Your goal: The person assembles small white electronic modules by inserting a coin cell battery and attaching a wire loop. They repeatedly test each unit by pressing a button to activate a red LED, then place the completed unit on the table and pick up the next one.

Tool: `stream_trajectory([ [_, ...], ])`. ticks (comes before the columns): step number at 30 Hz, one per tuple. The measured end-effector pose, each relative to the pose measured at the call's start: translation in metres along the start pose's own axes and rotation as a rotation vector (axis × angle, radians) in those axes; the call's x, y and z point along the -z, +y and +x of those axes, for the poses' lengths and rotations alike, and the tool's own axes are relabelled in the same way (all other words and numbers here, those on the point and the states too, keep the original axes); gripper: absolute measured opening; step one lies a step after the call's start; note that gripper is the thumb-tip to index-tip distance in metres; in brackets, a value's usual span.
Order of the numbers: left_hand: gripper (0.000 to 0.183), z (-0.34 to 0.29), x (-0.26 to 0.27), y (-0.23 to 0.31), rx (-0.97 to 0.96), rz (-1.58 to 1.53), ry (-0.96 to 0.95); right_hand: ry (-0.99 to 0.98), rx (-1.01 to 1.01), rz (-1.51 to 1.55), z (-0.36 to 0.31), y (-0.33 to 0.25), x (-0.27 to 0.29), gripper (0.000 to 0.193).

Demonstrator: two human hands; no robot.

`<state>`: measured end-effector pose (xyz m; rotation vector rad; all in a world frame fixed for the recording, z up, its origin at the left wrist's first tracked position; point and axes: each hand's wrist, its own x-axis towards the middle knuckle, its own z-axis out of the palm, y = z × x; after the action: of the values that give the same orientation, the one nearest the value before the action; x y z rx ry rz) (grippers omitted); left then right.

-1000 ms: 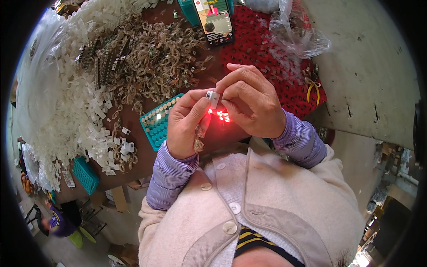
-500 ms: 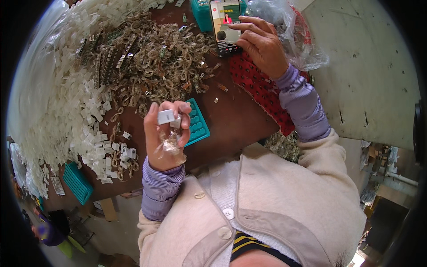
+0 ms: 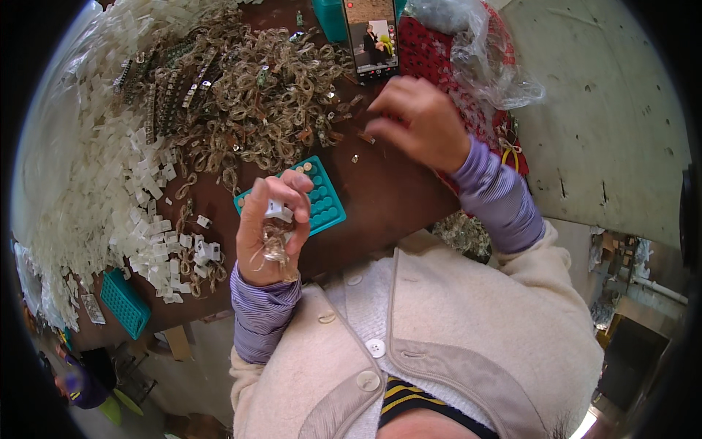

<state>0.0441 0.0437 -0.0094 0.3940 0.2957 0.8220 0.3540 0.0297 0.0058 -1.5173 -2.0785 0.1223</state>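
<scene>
My left hand is closed round a small white plastic piece with a bundle of coiled, clear-coated wire under it. That hand is in front of a teal tray with rows of round pockets, a few of which hold small pale round pieces. Over the brown table, below the phone, my right hand is blurred by motion. Its thumb stands apart from the bent fingers, and nothing shows between them. The phone stands upright with a video on its screen.
Coiled wire bundles form a large heap at the far middle. White plastic pieces are piled along the left. A second teal tray lies at the table's left edge. Red spotted cloth and a clear plastic bag lie at the far right.
My right hand has come away from the phone screen toward me, and its fingers have bent. The screen picture is different. My left hand has shifted slightly, still holding the white piece and wire.
</scene>
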Motion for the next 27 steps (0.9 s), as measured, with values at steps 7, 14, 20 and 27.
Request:
stream_trajectory([
  [7, 0.030, -0.003, -0.030, -0.021, -0.113, 1.041, 0.112, 0.008, -0.122, 0.117, -0.021, -0.032, -0.020, 0.030],
  [14, 0.045, 0.008, -0.048, -0.042, -0.670, 1.793, -0.076, 0.022, -0.306, 0.740, -0.045, -0.082, -0.001, 0.039],
  [20, 0.022, -0.002, -0.049, -0.043, -0.428, 1.091, 0.162, 0.295, -0.097, 0.480, -0.051, -0.090, -0.002, 0.034],
  [27, 0.020, -0.036, -0.035, -0.019, -0.369, 0.990, 0.331, 0.139, -0.077, 0.842, -0.047, -0.107, -0.016, 0.021],
])
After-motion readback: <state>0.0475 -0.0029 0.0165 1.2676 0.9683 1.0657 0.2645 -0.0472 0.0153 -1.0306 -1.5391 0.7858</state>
